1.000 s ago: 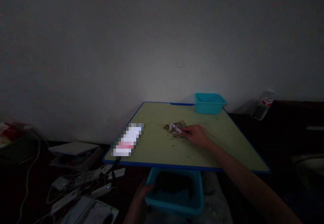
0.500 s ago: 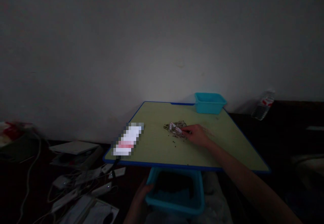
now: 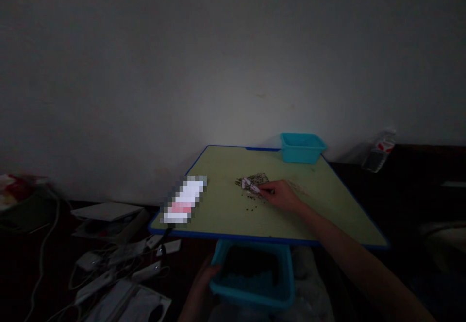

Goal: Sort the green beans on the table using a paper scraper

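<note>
My right hand (image 3: pixel 282 195) lies on a pale green table (image 3: pixel 225 210) with a blue rim, fingers closed on a small pinkish-white tool (image 3: pixel 250 185) that rests in a little heap of dark grains (image 3: pixel 253 182). A few loose grains lie just in front of the heap. My left hand (image 3: pixel 202 283) grips the left rim of a blue plastic tub (image 3: pixel 255 276) held below the table's near edge.
A second blue tub (image 3: pixel 301 147) stands at the table's far right corner against the wall. A blurred-out flat object (image 3: pixel 184 199) lies on the table's left side. Cables, power strips and papers (image 3: pixel 116 268) clutter the floor at left. A plastic bottle (image 3: pixel 378 151) stands at right.
My right hand has nudged the tool slightly left through the grains, scattering a few toward the near side. The left hand and tub stay put.
</note>
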A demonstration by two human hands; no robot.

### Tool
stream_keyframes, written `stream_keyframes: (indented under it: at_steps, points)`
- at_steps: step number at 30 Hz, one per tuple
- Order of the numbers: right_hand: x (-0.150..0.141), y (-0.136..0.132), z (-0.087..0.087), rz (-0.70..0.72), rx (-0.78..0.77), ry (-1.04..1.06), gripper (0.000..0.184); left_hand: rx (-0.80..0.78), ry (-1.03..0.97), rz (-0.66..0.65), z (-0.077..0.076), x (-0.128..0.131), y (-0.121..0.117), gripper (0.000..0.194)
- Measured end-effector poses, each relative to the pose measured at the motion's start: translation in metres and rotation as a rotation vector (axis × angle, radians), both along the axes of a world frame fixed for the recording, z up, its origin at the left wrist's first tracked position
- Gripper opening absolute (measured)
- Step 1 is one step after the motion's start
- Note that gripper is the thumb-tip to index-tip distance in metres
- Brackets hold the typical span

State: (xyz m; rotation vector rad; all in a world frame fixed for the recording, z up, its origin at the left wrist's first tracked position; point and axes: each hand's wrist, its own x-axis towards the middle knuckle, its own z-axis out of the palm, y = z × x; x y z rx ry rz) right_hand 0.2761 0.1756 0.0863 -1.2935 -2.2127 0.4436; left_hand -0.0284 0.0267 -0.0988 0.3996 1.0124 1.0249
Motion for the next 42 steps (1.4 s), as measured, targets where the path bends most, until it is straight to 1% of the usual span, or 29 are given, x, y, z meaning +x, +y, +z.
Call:
stream_keyframes:
  at_steps: [2, 4, 6, 8, 10, 14, 17, 18, 19, 22, 24, 27, 28, 29, 30, 33, 35, 38, 42]
  points:
    - [0.0, 0.0, -0.001, 0.0, -0.008, 0.001, 0.028, 0.003, -0.011, -0.018, 0.004, 0.002, -0.001, 0.054]
    - [-0.001, 0.0, -0.001, -0.003, -0.014, -0.001, 0.029, 0.045, -0.021, 0.075, 0.01, 0.008, -0.007, 0.056]
    - [-0.001, 0.0, -0.001, -0.004, -0.017, -0.006, 0.029, 0.05, -0.017, 0.129, 0.016, 0.014, -0.013, 0.065]
    - [-0.001, 0.0, 0.0, 0.003, -0.023, -0.011, 0.03, 0.036, -0.001, 0.141, 0.017, 0.016, -0.016, 0.076]
    - [-0.002, -0.001, 0.001, 0.006, -0.029, -0.011, 0.03, 0.022, 0.026, 0.131, 0.013, 0.013, -0.015, 0.085]
    - [-0.002, -0.002, 0.002, 0.016, -0.025, 0.0, 0.03, 0.007, 0.068, 0.066, 0.0, 0.0, -0.005, 0.096]
    - [-0.002, -0.003, 0.001, 0.028, -0.033, 0.009, 0.03, -0.054, 0.036, 0.04, -0.006, -0.004, -0.002, 0.112]
    - [-0.002, -0.003, 0.001, 0.032, -0.035, 0.011, 0.03, -0.052, 0.016, 0.035, -0.006, -0.003, -0.002, 0.114]
    - [-0.002, -0.003, 0.0, 0.036, -0.032, 0.013, 0.03, -0.028, -0.003, 0.037, -0.006, -0.001, -0.004, 0.113]
    - [-0.003, -0.003, 0.0, 0.052, -0.027, 0.016, 0.03, 0.073, -0.028, 0.085, -0.003, 0.007, -0.01, 0.1]
    - [-0.003, -0.003, 0.0, 0.059, -0.037, 0.019, 0.03, 0.07, -0.01, 0.104, 0.0, 0.011, -0.012, 0.1]
    - [-0.003, -0.004, 0.0, 0.07, -0.041, 0.027, 0.03, 0.007, 0.013, 0.069, 0.003, 0.011, -0.012, 0.109]
    - [-0.003, -0.004, 0.001, 0.077, -0.041, 0.035, 0.03, -0.006, 0.013, 0.067, 0.003, 0.01, -0.011, 0.109]
    - [-0.004, -0.004, 0.001, 0.086, -0.043, 0.044, 0.029, -0.002, 0.009, 0.073, 0.004, 0.008, -0.01, 0.106]
    - [-0.004, -0.004, 0.001, 0.093, -0.045, 0.052, 0.029, 0.01, 0.004, 0.073, 0.003, 0.007, -0.009, 0.098]
    - [-0.004, -0.004, 0.001, 0.084, -0.05, 0.056, 0.029, 0.077, 0.002, 0.043, 0.002, 0.004, -0.007, 0.062]
    - [-0.004, -0.003, 0.001, 0.057, -0.055, 0.058, 0.03, 0.1, 0.009, 0.021, 0.001, 0.003, -0.006, 0.05]
    - [-0.003, -0.002, 0.0, 0.05, -0.05, 0.063, 0.031, 0.118, 0.011, 0.043, -0.002, 0.001, -0.004, 0.046]
    - [-0.003, -0.003, 0.0, 0.088, -0.054, 0.055, 0.029, 0.075, 0.008, 0.02, -0.012, -0.004, 0.0, 0.054]
